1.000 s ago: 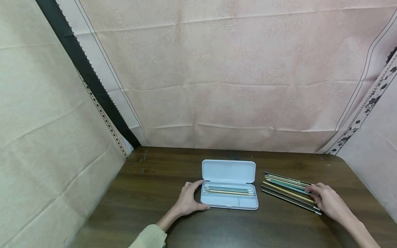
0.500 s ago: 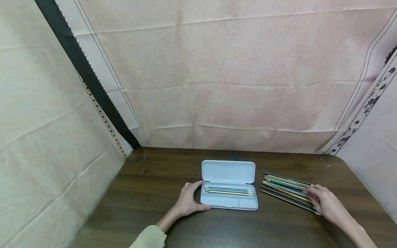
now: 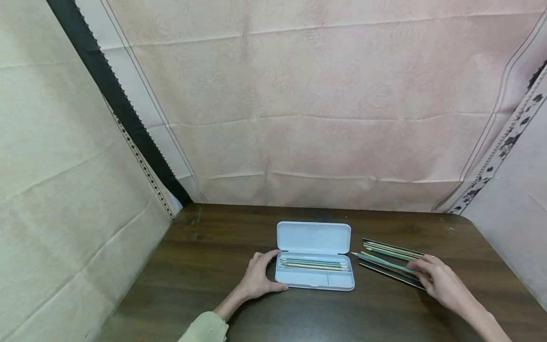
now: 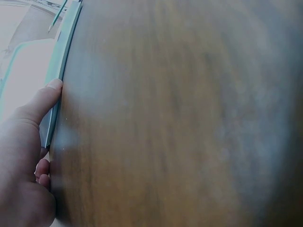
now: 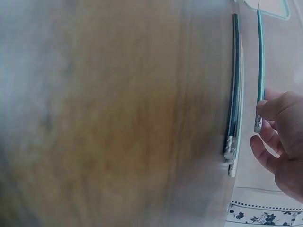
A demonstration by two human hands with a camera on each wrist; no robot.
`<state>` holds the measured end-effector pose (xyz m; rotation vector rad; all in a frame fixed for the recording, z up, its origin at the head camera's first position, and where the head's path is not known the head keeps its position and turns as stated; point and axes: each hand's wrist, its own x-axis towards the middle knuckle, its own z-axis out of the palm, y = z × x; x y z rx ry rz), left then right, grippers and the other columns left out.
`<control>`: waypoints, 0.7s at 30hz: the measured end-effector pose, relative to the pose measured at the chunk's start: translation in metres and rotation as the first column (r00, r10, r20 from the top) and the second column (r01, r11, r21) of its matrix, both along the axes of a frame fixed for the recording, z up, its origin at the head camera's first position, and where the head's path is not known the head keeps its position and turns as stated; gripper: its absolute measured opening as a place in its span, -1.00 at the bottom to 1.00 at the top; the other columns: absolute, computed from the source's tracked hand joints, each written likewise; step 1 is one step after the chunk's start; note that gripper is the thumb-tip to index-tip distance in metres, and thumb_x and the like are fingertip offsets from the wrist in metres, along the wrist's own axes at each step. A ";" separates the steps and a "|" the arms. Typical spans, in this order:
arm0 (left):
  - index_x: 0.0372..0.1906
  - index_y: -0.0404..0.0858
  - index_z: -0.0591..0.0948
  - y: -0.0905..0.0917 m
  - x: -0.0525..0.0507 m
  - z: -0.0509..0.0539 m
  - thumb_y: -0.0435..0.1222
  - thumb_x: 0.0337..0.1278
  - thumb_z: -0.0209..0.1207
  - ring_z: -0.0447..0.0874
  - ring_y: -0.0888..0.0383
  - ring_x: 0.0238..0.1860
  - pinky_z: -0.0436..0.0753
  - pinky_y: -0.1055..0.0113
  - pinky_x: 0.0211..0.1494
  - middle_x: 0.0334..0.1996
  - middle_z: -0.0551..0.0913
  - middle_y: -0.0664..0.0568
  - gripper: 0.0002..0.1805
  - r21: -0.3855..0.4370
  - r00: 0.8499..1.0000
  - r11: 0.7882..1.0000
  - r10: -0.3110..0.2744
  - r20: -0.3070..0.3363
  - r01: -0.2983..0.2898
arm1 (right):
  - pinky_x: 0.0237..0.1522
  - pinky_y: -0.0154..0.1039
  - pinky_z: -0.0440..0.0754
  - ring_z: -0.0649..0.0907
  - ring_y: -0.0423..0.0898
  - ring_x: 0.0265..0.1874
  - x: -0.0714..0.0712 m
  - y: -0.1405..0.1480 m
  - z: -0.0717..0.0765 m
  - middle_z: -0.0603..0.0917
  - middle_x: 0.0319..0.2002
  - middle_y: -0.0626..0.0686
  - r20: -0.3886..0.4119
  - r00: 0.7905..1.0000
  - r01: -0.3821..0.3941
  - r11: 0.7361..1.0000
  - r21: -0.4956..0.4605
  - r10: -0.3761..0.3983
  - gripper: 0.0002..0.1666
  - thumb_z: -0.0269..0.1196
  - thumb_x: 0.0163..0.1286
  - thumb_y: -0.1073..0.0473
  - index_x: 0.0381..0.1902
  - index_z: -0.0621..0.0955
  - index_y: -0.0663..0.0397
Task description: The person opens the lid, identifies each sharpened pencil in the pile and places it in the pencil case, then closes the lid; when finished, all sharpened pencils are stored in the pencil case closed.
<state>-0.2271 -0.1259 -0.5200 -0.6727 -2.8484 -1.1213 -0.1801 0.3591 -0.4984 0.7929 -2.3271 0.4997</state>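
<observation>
A light blue pencil case (image 3: 309,283) lies with its lid raised on the wooden table, several pencils (image 3: 315,266) in its long compartment. My left hand (image 3: 258,276) grips the case's left end, fingers at the back and thumb at the front edge, as the left wrist view shows on the case edge (image 4: 59,61). In my right hand (image 3: 442,282), thumb and fingers pinch a teal pencil (image 5: 261,56) near its eraser end. It is raised over the loose pencils (image 3: 392,274), its tip pointing left toward the case. Those pencils, dark, yellowish and teal, lie slanted right of the case.
The brown table (image 3: 239,232) meets a pale cloth backdrop (image 3: 325,142) behind. Cloth side walls stand at left (image 3: 85,190) and right (image 3: 517,199).
My right hand has taken a teal pencil from the loose ones, lifted it and moved left with it. The left hand and the case stay almost in place.
</observation>
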 end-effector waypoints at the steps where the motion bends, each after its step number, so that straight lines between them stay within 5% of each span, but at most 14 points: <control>1: 0.42 -0.10 0.42 0.000 0.000 0.000 0.11 -0.25 0.57 0.31 0.03 0.05 0.36 0.01 0.01 0.17 0.48 -0.02 0.02 -0.001 1.000 1.000 0.001 0.000 -0.001 | -0.31 -0.46 0.42 0.56 -0.20 -0.34 0.000 -0.002 0.001 0.62 -0.30 -0.12 -0.002 1.000 -0.005 1.000 -0.002 0.005 -0.40 0.44 -0.32 0.66 -0.30 0.70 0.00; 11: 0.41 -0.11 0.42 0.000 0.000 0.000 0.11 -0.25 0.57 0.31 0.03 0.05 0.35 0.02 0.01 0.19 0.49 -0.02 0.02 -0.006 1.000 1.000 -0.003 -0.014 0.003 | -0.35 -0.47 0.41 0.54 -0.26 -0.38 0.000 -0.022 0.005 0.59 -0.31 -0.14 0.026 0.998 -0.050 0.999 0.010 0.049 -0.42 0.48 -0.26 0.63 -0.29 0.71 -0.01; 16: 0.41 -0.11 0.42 0.000 -0.001 0.000 0.11 -0.25 0.57 0.31 0.04 0.05 0.35 0.03 0.02 0.21 0.50 0.00 0.02 -0.006 1.000 1.000 -0.005 -0.018 0.005 | -0.35 -0.47 0.41 0.52 -0.29 -0.37 -0.002 -0.031 0.005 0.59 -0.32 -0.13 0.054 0.995 -0.080 0.997 0.006 0.080 -0.81 0.39 0.26 0.39 -0.26 0.72 -0.02; 18: 0.41 -0.11 0.42 0.000 -0.001 0.000 0.11 -0.24 0.57 0.31 0.05 0.05 0.35 0.03 0.03 0.21 0.50 0.00 0.02 -0.006 1.000 1.000 -0.005 -0.016 0.005 | -0.35 -0.48 0.40 0.52 -0.29 -0.38 -0.003 -0.035 0.005 0.59 -0.33 -0.13 0.065 0.995 -0.082 0.997 0.012 0.081 -0.83 0.39 0.27 0.37 -0.26 0.72 -0.01; 21: 0.41 -0.11 0.42 0.000 0.000 -0.001 0.11 -0.25 0.57 0.31 0.04 0.05 0.35 0.02 0.02 0.21 0.50 0.00 0.02 -0.007 1.000 1.000 -0.002 -0.016 0.002 | -0.36 -0.47 0.42 0.52 -0.30 -0.38 -0.004 -0.043 0.006 0.59 -0.33 -0.17 0.083 0.995 -0.066 0.998 0.023 0.064 -0.60 0.46 -0.01 0.53 -0.28 0.72 -0.02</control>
